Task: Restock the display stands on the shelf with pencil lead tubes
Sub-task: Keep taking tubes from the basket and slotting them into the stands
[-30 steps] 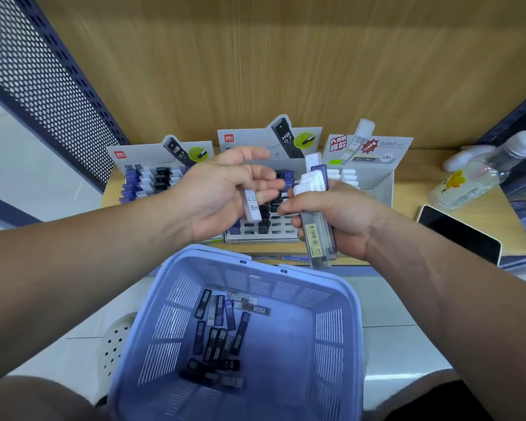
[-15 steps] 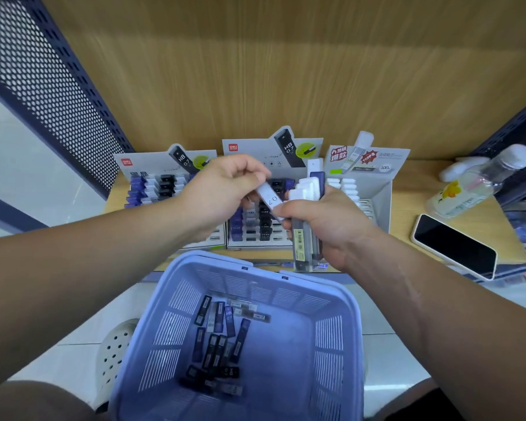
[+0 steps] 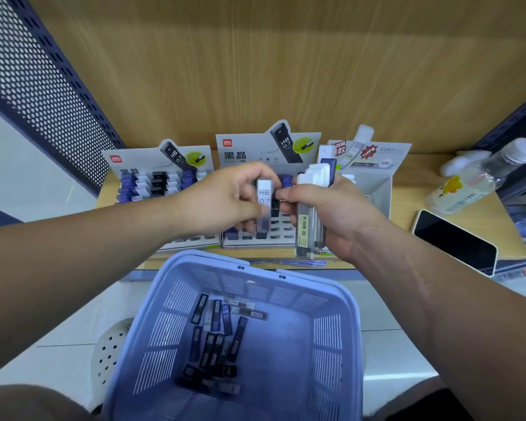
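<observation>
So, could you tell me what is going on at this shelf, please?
A person is restocking lead tubes. The left hand pinches one white HB 0.7 tube upright in front of the middle stand, while the right hand grips a bundle of further tubes. Loose tubes lie in the blue basket below. A phone and a bottle lie on the shelf to the right.

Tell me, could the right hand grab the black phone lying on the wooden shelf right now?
Probably not yet. Nothing lies between the right hand and the flat black phone, but that hand grips a bundle of clear plastic pencil lead tubes, so it looks full.
</observation>
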Action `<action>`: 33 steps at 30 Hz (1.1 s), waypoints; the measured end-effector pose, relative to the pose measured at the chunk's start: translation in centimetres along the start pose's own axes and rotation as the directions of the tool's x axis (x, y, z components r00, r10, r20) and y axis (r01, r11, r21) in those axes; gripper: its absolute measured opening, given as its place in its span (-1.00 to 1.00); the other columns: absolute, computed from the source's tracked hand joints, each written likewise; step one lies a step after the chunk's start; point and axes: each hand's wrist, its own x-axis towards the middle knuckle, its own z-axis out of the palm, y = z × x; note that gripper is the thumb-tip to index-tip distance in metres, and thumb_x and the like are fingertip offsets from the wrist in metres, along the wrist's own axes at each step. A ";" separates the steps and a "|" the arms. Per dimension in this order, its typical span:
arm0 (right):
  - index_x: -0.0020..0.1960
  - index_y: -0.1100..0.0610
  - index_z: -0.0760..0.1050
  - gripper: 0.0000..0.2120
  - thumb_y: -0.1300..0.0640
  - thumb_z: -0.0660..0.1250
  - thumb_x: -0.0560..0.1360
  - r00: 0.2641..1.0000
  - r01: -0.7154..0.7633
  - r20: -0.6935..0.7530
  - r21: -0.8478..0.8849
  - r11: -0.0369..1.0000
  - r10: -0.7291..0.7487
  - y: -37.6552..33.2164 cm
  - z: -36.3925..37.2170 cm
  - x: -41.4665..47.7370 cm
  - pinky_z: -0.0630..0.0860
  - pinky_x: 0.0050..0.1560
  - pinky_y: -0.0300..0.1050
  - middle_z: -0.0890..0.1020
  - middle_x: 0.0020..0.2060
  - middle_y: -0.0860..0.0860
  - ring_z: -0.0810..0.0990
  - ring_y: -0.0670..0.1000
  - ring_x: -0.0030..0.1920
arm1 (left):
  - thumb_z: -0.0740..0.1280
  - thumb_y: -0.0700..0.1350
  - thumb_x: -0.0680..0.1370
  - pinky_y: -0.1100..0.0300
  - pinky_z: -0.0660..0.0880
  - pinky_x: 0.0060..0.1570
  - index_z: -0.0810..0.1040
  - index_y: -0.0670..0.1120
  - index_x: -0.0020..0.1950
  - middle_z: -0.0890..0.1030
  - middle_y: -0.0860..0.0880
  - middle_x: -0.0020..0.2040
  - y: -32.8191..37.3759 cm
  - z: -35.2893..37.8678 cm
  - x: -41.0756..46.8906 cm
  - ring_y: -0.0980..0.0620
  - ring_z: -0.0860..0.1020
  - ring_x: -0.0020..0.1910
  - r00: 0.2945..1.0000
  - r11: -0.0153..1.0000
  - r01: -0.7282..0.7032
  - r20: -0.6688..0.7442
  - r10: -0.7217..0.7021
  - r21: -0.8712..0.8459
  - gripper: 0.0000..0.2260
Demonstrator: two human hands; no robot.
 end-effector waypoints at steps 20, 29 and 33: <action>0.08 0.20 0.51 -0.71 0.35 0.49 0.42 0.996 -0.023 -0.084 -0.047 0.999 0.019 -0.1 -3.5 0.9 0.52 -0.36 -0.15 0.60 -0.37 0.06 0.57 -0.01 -0.42 | 0.50 -0.23 0.46 0.26 0.37 -0.26 0.63 -0.12 -0.24 0.50 0.16 -0.36 -7.2 0.1 3.0 0.21 0.48 -0.35 0.965 0.817 -0.025 -0.198 0.169 0.577 -0.89; 0.06 0.21 0.54 -0.72 0.34 0.50 0.40 0.996 -0.003 -0.094 -0.070 0.998 -0.004 0.0 -3.8 0.9 0.53 -0.32 -0.11 0.61 -0.37 0.05 0.58 0.00 -0.41 | 0.47 -0.28 0.44 0.19 0.37 -0.21 0.59 -0.13 -0.27 0.48 0.09 -0.32 -7.7 -0.1 3.2 0.03 0.44 -0.30 0.957 0.712 -0.108 -0.122 0.263 0.694 -0.87; 0.05 0.21 0.55 -0.74 0.34 0.50 0.40 0.996 -0.001 -0.087 -0.081 0.997 -0.006 0.0 -3.9 0.8 0.53 -0.33 -0.12 0.61 -0.37 0.04 0.59 -0.01 -0.41 | 0.47 -0.29 0.44 0.19 0.37 -0.23 0.58 -0.13 -0.30 0.47 0.07 -0.33 -7.8 -0.3 3.3 0.04 0.43 -0.32 0.961 0.702 -0.138 -0.079 0.267 0.698 -0.85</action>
